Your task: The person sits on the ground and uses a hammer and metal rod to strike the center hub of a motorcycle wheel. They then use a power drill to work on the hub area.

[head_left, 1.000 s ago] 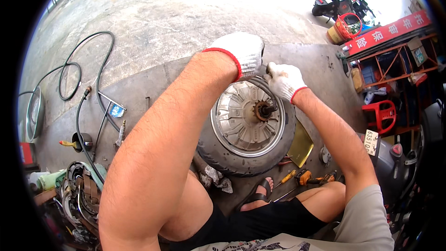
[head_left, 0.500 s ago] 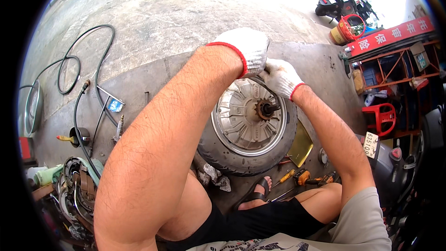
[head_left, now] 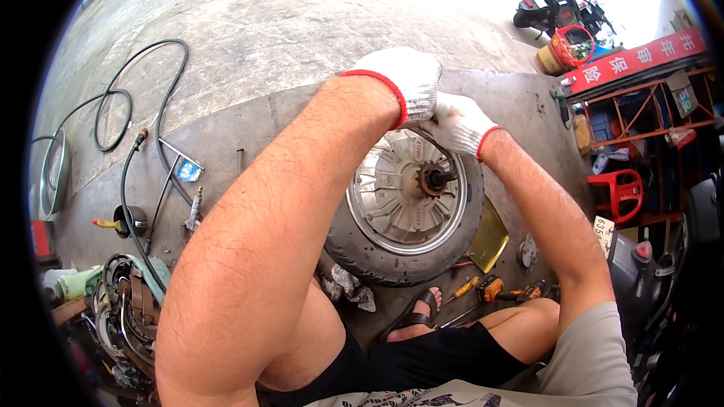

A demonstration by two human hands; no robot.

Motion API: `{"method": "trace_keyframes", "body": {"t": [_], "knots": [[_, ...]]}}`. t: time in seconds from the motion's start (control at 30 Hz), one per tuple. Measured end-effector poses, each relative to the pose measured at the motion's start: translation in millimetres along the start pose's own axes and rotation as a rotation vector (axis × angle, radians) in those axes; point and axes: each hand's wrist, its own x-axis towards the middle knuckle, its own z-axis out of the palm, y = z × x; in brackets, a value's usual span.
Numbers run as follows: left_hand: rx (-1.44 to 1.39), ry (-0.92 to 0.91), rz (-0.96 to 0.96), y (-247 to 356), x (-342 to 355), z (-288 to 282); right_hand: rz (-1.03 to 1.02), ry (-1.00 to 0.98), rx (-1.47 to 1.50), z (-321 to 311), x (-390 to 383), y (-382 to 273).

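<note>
A wheel with a black tire (head_left: pixel 377 271) and a silver hub (head_left: pixel 392 215) lies flat before me, a toothed ring and dark axle (head_left: pixel 436 179) at its middle. My left hand (head_left: pixel 403 79), in a white red-cuffed glove, is above the wheel's upper edge, curled over, its grip hidden behind its back. My right hand (head_left: pixel 458 122), gloved alike, is right against it, fingers closed on a dark cable (head_left: pixel 445 149) that curves up from the axle.
Coiled hoses (head_left: pixel 113 128) and metal parts (head_left: pixel 124 305) lie at left. A gold plate (head_left: pixel 490 234), yellow screwdriver (head_left: pixel 461 290) and drills (head_left: pixel 494 286) are right of and below the wheel. A rack (head_left: pixel 633 113), red stool (head_left: pixel 615 192) and parked scooters (head_left: pixel 554 7) stand at right.
Both hands have drawn closer together; my right hand has moved slightly up, and my left hand has shifted a little to the right. The wheel has hardly moved.
</note>
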Motion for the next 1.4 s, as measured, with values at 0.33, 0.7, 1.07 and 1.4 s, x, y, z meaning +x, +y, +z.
{"method": "trace_keyframes", "body": {"t": [0.33,0.7,1.07,1.4], "knots": [[0.011,0.006,-0.010,-2.2,-4.6,-2.5,0.016,-0.222,-0.350,-11.9,16.1,-20.9],[-0.004,0.027,0.000,-4.5,-3.0,-0.3,0.203,-0.243,-0.265,-2.8,24.1,-31.6],[-0.037,0.080,0.039,-2.6,-3.9,0.5,0.386,0.177,0.030,-22.5,-99.6,14.0],[-0.022,0.066,0.071,8.6,-3.5,1.3,0.313,0.151,0.069,39.0,-208.1,-7.4]]}}
